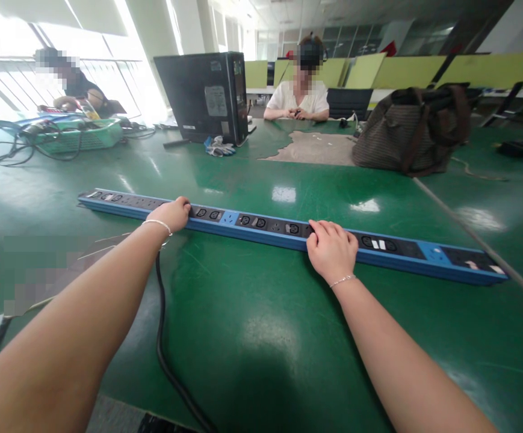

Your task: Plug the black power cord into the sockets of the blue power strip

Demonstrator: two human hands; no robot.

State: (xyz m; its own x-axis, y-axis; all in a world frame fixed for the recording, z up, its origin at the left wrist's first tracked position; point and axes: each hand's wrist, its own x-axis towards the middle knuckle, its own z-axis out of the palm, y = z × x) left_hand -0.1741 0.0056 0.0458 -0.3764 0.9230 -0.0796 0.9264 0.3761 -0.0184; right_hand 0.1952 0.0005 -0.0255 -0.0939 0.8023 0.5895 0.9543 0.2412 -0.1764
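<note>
The power strip (263, 231) lies across the bench (243, 313). Behind it, from left to right, stand the basket (78, 137), the computer case (202, 96) with gloves (219, 147) just before it, and the bag (410, 132).

- Black computer tower (200, 99) upright, crumpled gloves (219, 147) just beside its base.
- Green basket (80, 139) filled with cables.
- Brown handbag (399, 132).
- Seated person in white (296, 103).
- Person in dark clothing (83, 93).

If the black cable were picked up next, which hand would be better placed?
Probably the left hand: it holds the power strip near the black cable, while the right hand is farther along.
</note>
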